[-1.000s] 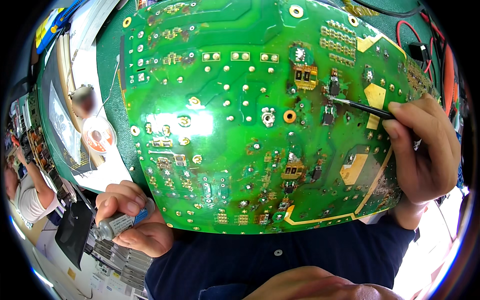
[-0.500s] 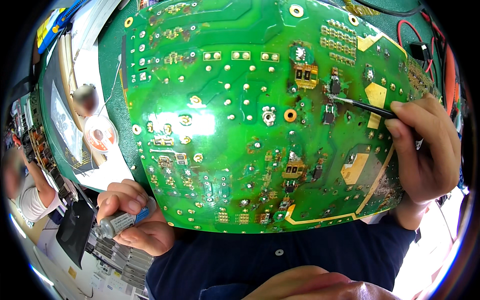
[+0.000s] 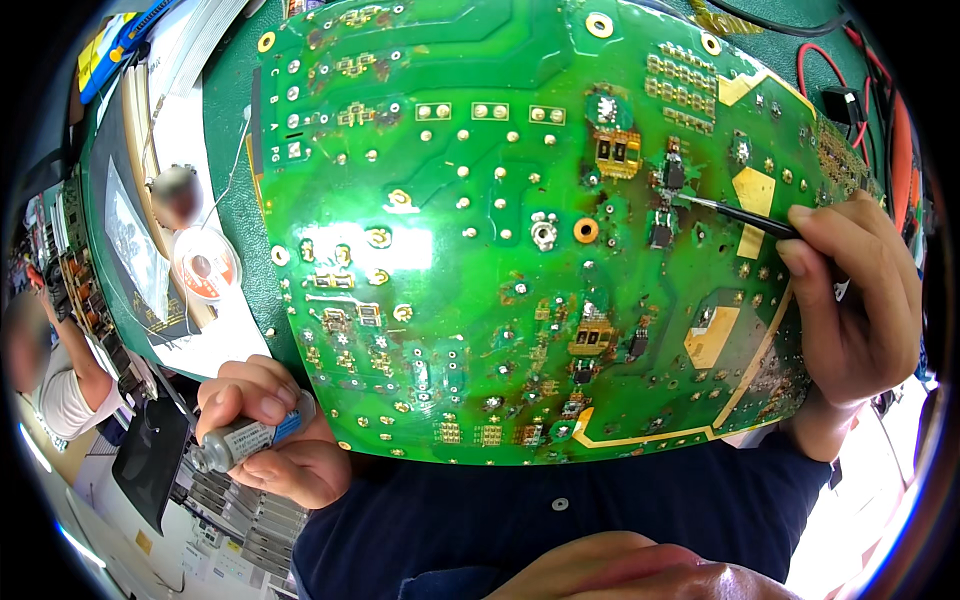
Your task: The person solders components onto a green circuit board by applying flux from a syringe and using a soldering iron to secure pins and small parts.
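A large green circuit board (image 3: 480, 300) fills the middle of the view, with small chips, gold pads and brownish scorched patches. My right hand (image 3: 865, 290) comes in over its right side, thumb and forefinger pinching a slim black tool with a pointed metal tip (image 3: 745, 214). That tip is at the board beside two small black chips (image 3: 662, 230); whether it touches cannot be made out. At the board's lower left corner, my left hand (image 3: 285, 430) is closed around a small grey metal tube (image 3: 245, 442) with a blue band.
Under the board lies a green mat (image 3: 228, 130). To the left are a solder spool (image 3: 207, 265), white paper and a blue-handled tool (image 3: 125, 45). Red and black cables (image 3: 870, 90) run at the upper right. Another person (image 3: 70, 370) sits at the far left.
The tool's tip has moved slightly right, away from the spot between the two chips. The view has shifted a little; my left hand keeps its grip on the tube.
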`<move>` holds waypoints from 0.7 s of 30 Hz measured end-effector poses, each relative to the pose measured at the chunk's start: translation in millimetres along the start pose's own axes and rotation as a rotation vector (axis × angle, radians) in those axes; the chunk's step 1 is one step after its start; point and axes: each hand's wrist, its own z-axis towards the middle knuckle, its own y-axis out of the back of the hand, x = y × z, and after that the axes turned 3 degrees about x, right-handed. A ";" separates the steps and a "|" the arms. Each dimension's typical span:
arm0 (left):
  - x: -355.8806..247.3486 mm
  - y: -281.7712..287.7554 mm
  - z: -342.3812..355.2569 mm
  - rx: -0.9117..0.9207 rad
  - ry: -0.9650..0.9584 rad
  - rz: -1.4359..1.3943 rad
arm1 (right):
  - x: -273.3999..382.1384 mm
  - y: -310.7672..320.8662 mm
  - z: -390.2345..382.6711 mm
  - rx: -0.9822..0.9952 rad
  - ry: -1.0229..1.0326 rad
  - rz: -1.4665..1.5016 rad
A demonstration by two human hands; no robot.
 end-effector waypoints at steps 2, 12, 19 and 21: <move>0.3 -0.4 -0.1 -0.002 0.002 -0.008 | -0.5 0.1 -0.1 -0.001 -0.001 0.007; 0.1 -1.4 0.6 -0.007 0.004 -0.013 | -0.7 -0.9 1.6 -0.005 0.017 0.044; -1.3 0.4 0.8 -0.008 0.011 -0.012 | 0.0 -0.3 4.3 0.003 0.062 0.025; -1.0 -0.8 0.5 -0.010 0.008 -0.014 | -1.0 0.0 3.5 0.002 0.060 0.035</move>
